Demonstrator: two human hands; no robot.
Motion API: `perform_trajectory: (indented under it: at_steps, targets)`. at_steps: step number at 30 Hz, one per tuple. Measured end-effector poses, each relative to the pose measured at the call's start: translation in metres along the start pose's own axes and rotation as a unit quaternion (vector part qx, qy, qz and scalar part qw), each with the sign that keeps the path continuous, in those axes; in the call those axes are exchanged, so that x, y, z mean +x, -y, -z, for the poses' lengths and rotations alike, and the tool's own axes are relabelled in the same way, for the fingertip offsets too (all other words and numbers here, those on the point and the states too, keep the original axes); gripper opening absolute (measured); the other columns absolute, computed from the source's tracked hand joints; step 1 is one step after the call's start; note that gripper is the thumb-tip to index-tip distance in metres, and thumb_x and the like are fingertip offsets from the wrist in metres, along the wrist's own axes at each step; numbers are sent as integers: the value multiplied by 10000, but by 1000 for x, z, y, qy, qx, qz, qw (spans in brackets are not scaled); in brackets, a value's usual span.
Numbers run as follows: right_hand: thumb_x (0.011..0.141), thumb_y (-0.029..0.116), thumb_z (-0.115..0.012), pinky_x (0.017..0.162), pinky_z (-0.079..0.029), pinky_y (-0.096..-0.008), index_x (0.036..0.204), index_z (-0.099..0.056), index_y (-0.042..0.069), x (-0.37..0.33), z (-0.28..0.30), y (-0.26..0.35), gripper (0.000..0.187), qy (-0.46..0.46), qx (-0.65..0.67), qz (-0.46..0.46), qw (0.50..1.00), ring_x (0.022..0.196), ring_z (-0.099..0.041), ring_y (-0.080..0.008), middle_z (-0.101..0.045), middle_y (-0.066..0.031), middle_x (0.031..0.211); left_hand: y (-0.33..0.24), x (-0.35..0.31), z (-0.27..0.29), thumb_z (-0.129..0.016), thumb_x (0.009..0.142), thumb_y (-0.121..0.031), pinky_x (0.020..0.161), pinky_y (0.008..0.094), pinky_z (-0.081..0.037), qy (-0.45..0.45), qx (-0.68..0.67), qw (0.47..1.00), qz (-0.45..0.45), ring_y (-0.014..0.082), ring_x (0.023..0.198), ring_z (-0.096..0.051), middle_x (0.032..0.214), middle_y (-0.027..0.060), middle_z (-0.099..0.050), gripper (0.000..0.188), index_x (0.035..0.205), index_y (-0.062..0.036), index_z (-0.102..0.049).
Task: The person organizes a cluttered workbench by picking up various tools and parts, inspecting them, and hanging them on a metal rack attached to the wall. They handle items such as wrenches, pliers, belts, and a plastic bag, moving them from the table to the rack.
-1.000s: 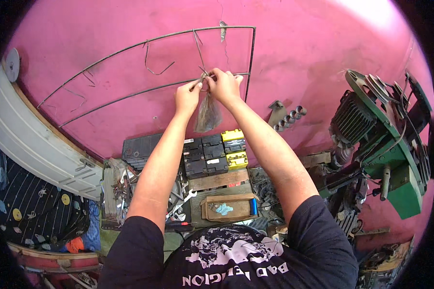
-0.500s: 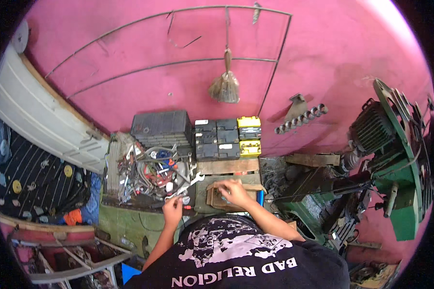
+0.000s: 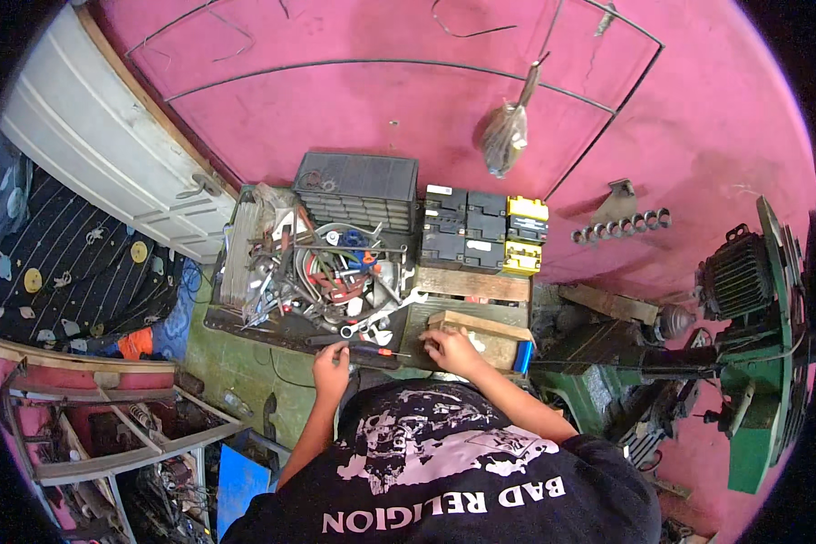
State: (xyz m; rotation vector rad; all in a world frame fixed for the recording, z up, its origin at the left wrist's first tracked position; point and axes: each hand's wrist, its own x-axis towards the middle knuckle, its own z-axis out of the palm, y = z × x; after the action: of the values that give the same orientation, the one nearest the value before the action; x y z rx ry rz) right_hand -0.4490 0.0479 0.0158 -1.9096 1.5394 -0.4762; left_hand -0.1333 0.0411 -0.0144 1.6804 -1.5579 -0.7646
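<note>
My left hand is at the front edge of the bench with its fingers curled; what they hold, if anything, is hidden. Just right of it lies a screwdriver with a dark and orange handle. My right hand hovers at the left part of a shallow wooden tray, its fingers bent together around something too small to make out. A pale patch shows in the tray behind that hand, and a blue object stands by its right end. Beyond the screwdriver lies a combination wrench.
A heap of hand tools fills the bench's left side. Stacked dark cases and black and yellow batteries stand behind. Green machinery is at the right; a metal frame rack stands at lower left.
The view has shifted, so the bench sits higher and further right. My left hand has drawn left, away from the screwdriver. My right hand has pulled back toward me and its fingers have curled in.
</note>
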Motion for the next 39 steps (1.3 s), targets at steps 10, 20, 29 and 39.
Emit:
perform_trajectory:
  at_steps: [10,20,29,39]
  targets:
    - [897,241,-689,911,-434,-479,1168,-695,198,49,-67,66,274,23,-23,-27,999,1000,-654,-299,-737,-69,987,67,66,86,-715,896,-164,778,400,-513,59,29,998,25,255,771,-649,902,119,-710,215,1082,-63,-750]
    - [863,240,-723,888,-392,-519,1265,-631,201,103,-122,130,414,-5,-111,-67,992,1063,-617,-289,-718,-60,1103,150,144,138,-772,844,-237,949,471,-456,86,183,977,-72,363,1027,-631,1135,176,-697,437,1234,-61,-680]
    - [806,252,-756,921,-391,-542,1494,-438,275,107,-143,142,758,-18,-237,-132,962,1188,-521,-341,-586,-23,1356,157,166,160,-808,803,-277,1037,584,-388,148,293,944,27,421,1286,-453,1529,61,-461,771,1484,-167,-466]
    - [792,192,-759,1017,-328,-629,1496,-398,203,82,-159,124,791,-121,-162,-252,946,1298,-473,-338,-439,-26,1566,166,155,164,-779,838,-234,1026,560,-385,133,264,951,-95,376,1259,-461,1353,106,-540,538,1327,-125,-585]
